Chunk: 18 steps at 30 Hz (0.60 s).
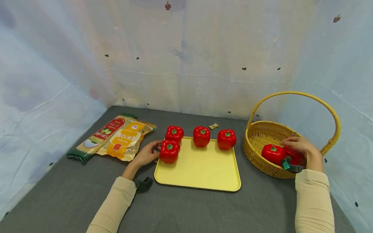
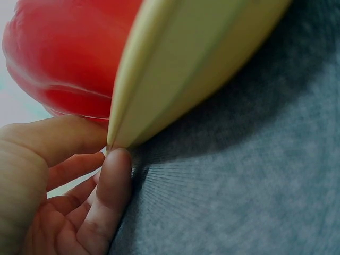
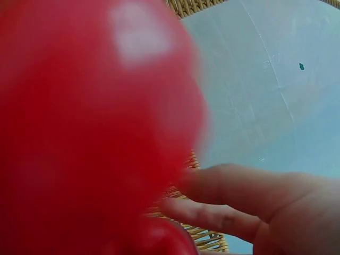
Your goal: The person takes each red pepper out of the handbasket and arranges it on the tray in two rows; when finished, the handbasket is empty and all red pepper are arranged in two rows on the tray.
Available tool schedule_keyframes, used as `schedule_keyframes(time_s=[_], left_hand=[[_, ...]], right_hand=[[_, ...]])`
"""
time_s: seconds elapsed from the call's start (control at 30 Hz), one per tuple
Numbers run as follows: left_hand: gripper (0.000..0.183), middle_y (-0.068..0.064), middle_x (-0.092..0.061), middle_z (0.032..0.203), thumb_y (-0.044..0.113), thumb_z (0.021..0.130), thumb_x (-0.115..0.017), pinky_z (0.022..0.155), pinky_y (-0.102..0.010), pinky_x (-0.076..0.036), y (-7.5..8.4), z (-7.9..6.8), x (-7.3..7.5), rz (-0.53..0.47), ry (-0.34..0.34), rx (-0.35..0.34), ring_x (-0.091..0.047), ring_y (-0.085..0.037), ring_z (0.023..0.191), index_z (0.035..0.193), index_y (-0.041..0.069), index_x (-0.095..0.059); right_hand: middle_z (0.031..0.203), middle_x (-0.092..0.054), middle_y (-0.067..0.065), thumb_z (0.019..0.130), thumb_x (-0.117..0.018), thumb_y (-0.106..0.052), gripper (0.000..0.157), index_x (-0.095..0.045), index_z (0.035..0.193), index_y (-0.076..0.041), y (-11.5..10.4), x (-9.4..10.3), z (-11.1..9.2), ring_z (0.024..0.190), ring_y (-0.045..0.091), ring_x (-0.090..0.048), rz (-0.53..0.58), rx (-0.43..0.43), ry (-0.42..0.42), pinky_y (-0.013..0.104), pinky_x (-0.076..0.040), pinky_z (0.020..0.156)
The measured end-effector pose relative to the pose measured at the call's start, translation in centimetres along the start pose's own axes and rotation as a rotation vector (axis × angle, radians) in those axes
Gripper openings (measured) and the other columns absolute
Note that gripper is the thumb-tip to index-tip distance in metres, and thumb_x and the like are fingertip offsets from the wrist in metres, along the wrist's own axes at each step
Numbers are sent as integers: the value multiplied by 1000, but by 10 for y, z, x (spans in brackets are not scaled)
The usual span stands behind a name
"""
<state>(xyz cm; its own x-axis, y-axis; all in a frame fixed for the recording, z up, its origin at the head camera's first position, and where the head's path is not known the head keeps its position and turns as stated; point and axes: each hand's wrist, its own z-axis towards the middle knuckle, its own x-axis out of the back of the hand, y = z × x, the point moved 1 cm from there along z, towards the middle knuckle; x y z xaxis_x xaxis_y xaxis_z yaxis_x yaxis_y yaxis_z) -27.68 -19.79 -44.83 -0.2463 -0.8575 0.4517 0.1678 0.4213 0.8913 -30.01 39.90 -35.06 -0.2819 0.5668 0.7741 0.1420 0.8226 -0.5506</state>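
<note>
My left hand [image 1: 148, 152] is at the left edge of a yellow tray [image 1: 201, 171]. In the left wrist view its thumb and index finger pinch the tray's rim [image 2: 130, 101], beside a red bell pepper [image 2: 64, 58]. Several red bell peppers stand on the tray, the nearest bell pepper [image 1: 169, 151] close to that hand. Over at the right, my right hand [image 1: 303, 145] reaches into a wicker basket [image 1: 254, 158] and grips a red bell pepper [image 3: 95, 122], blurred in the right wrist view. Another bell pepper [image 1: 273, 153] lies left of it in the basket.
Two food packets, a green-and-red bag [image 1: 102, 132] and a yellow-orange bag [image 1: 123, 139], lie left of the tray. Behind the tray is a small yellow sachet [image 1: 213, 126]. The basket's tall arched handle [image 1: 294, 93] rises above the right hand.
</note>
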Motion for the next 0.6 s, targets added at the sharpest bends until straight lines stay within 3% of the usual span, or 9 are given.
schedule_keyframes(time_s=[0.13, 0.33, 0.6], left_hand=[[53, -19, -53, 107, 5, 88, -60, 55, -31, -54, -1, 0, 0, 0, -2, -4, -56, -19, 66, 137, -3, -39], [53, -20, -52, 108, 5, 89, -60, 55, -31, -54, -1, 0, 0, -10, -7, -6, -56, -18, 66, 137, -4, -39], [54, -19, -52, 108, 5, 88, -60, 56, -32, -54, 1, -1, 0, -11, -6, 8, -56, -20, 67, 137, -2, -39]], right_hand=[[139, -24, 36, 95, -44, -47, 71, -34, 137, 11, -2, -4, -2, 124, 53, -26, 78, 21, -64, 61, -36, 94], [144, -16, 34, 94, -45, -49, 77, -21, 146, 2, 0, -10, -4, 112, 38, -43, 209, -37, -183, 44, -53, 78], [129, -40, 21, 90, -58, -43, 79, -23, 145, 1, 4, -12, -2, 96, 23, -53, 296, -55, -200, 39, -53, 78]])
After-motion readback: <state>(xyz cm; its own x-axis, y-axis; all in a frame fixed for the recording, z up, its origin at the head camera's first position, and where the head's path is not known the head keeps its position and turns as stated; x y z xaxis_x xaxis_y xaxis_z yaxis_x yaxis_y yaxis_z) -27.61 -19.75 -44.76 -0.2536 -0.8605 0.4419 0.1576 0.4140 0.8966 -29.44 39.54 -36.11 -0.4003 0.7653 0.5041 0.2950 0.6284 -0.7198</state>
